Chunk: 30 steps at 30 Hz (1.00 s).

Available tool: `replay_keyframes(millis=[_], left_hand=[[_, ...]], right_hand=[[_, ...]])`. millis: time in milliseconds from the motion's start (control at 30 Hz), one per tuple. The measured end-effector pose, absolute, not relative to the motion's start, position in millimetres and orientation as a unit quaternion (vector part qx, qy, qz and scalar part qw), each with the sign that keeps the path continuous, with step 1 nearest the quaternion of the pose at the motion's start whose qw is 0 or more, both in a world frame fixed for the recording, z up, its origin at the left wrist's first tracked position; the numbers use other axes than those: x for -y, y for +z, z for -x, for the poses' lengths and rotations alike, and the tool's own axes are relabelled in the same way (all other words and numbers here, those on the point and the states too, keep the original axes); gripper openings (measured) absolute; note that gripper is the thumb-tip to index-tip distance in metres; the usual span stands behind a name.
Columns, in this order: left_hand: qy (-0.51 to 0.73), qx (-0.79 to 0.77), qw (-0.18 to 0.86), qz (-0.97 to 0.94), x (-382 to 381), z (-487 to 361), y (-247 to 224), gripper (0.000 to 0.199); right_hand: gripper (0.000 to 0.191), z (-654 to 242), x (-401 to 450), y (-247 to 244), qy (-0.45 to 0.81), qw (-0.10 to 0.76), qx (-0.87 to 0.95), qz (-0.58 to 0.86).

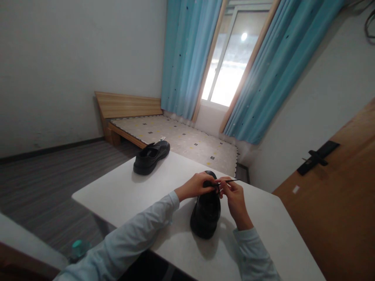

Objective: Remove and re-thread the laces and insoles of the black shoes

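Note:
A black shoe (206,218) stands on the white table (123,195) in front of me, its heel toward me and its toe pointing away. Over its front part, my left hand (197,185) is closed, fingers pinched on the dark lacing at the shoe's tongue. My right hand (233,195) pinches a thin black shoelace (233,180), whose free end sticks out to the right. The fingers partly hide the lacing. The other black shoe (150,158) sits apart at the table's far left, not touched by either hand.
Beyond the table is a bed with a patterned mattress (187,136) and a wooden headboard (131,106). Blue curtains (190,58) frame a bright window (231,66). On the right is a wooden door (331,203) with a black handle (318,158). A green-capped bottle (78,248) stands low at left.

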<state>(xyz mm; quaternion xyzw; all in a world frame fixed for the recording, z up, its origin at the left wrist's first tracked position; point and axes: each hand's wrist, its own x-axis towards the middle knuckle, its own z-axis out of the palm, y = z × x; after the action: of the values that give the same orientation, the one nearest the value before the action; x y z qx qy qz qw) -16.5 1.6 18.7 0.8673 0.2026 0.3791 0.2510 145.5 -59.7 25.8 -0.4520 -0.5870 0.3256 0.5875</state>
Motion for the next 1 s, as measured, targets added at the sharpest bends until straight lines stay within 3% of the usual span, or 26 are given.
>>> replay_keyframes(millis=[300, 600, 800, 1000], left_hand=[[0.377, -0.235, 0.284, -0.85, 0, 16, 20, 0.009], [0.391, -0.236, 0.274, -0.846, -6, 23, 25, 0.023], [0.339, -0.215, 0.314, -0.86, -8, 32, 35, 0.018], [0.309, -0.221, 0.261, -0.887, -11, 35, 34, 0.015]], right_hand=[[0.032, -148, 57, 19, 0.374, 0.583, 0.552, 0.464], [0.031, -145, 55, 16, 0.453, 0.61, 0.487, 0.43], [0.032, -148, 54, 14, 0.465, 0.613, 0.475, 0.426], [0.03, -150, 53, 15, 0.48, 0.618, 0.464, 0.414]])
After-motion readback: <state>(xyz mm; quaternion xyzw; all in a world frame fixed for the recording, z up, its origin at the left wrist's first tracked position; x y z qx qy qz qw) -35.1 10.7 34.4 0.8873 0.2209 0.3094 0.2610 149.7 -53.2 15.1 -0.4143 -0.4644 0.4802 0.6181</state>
